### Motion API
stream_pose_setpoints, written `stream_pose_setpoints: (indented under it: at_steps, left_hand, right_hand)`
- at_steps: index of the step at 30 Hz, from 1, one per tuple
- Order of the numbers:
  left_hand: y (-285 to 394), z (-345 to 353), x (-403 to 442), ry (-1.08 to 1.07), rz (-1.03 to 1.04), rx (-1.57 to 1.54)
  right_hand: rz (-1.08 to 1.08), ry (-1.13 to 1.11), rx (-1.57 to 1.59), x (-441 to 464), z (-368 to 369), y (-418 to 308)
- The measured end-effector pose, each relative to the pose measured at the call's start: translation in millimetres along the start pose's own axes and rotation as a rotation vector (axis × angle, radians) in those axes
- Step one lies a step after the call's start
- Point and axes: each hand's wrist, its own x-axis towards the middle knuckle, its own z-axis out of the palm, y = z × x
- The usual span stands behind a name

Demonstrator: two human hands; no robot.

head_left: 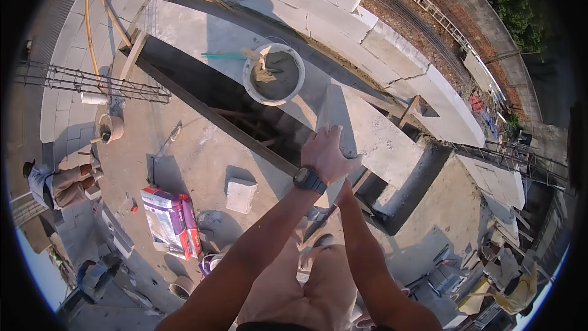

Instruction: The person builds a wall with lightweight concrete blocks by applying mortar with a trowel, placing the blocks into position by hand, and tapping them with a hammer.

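A pale block (338, 113) with a shaded side face extends away from me at mid-frame, over the long opening. My left hand (327, 154), with a dark watch at its wrist, grips the block's near end, fingers bent over it and thumb out to the right. Just below it is my right hand (345, 193); its fingers are hidden behind the left hand and the block's end. Beyond the hands, a white bucket (249, 83) of grey mortar stands on a light ledge (226, 64), with a green-handled tool (223, 56) reaching across its rim.
A long dark opening (184, 67) runs beside the ledge; another opening (422, 178) lies right. Cement bags (165, 220) and a loose white block (241, 195) lie left. A block wall (392, 49) curves beyond. One person (61, 184) is at far left, another (517, 291) at lower right.
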Motion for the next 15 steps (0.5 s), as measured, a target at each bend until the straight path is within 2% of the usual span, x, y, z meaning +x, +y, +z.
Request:
stream_pose_setpoints:
  at_steps: [3,4,5,7,10,15]
  left_hand:
    - [-22,8,-15,0.142,-0.042,-0.159]
    - [-21,12,-9,0.206,-0.06,-0.257]
    - [-16,17,0,0.192,-0.064,-0.261]
    - [-15,17,-8,0.365,-0.081,-0.328]
    - [-15,11,-14,0.289,-0.009,-0.258]
    - [-2,5,28,0.242,-0.026,-0.218]
  right_hand:
    - [0.104,0.189,-0.322,-39,18,-49]
    - [0.014,0.161,-0.319,-47,8,-74]
    - [0.02,0.174,-0.317,-43,-1,-97]
    - [-0.079,0.225,-0.357,-42,-10,-118]
    - [-0.165,0.298,-0.429,-28,-9,-162]
    - [-0.185,0.184,-0.449,47,42,-239]
